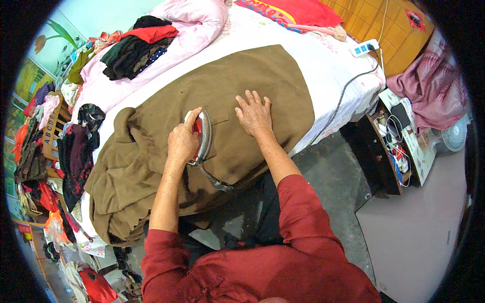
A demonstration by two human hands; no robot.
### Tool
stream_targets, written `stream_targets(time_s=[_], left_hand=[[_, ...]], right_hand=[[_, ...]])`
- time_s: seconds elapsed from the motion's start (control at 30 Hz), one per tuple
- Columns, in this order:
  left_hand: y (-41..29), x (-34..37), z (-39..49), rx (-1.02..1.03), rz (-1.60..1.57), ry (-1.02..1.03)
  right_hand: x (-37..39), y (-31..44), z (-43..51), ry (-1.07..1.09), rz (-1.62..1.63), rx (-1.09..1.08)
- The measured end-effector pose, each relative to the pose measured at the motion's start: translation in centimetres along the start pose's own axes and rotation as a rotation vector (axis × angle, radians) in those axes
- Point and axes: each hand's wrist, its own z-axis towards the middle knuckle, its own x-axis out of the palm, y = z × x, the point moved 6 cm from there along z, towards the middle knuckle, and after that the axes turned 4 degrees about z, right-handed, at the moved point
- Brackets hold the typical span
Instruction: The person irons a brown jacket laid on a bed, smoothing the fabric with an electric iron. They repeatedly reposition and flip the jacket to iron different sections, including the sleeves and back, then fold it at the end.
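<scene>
A brown coat [242,79] lies spread over a white-sheeted bed [326,79], smooth on the right and bunched into folds on the left. My left hand [183,140] grips an electric clothes iron [206,136] with a red body and a metal edge along its right side. The iron is over the coat, beside a pocket flap [219,121]; whether its whole sole touches the cloth is hidden. From its rear end, a dark cord [214,181] trails toward the coat's near edge. Fingers spread, my right hand [255,113] rests palm down on the coat, right of the iron.
A power strip [365,48] with a plugged-in black cable [343,96] sits at the bed's far right corner. Folded dark clothes [130,57] lie on a pink quilt [189,41]. An open drawer [394,151] holding cables juts out at right. Clothes [75,159] crowd the left side.
</scene>
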Motion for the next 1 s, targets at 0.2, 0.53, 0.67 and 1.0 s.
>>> stream_targets(time_s=[0.2,0.53,0.67,1.0], left_hand=[[0.3,0.0,1.3,0.093,0.005,-0.062],[2.2,2.1,8.4,0.044,-0.027,-0.059],[1.0,2.9,11.8,0.054,-0.013,-0.057],[1.9,3.7,12.9,0.084,0.002,-0.039]], right_hand=[[0.5,0.3,0.0,-0.04,-0.019,-0.02],[0.1,1.1,-0.1,-0.168,-0.089,-0.097],[0.1,-0.6,-0.3,-0.112,0.036,-0.043],[-0.1,-0.2,0.1,-0.063,0.027,-0.014]])
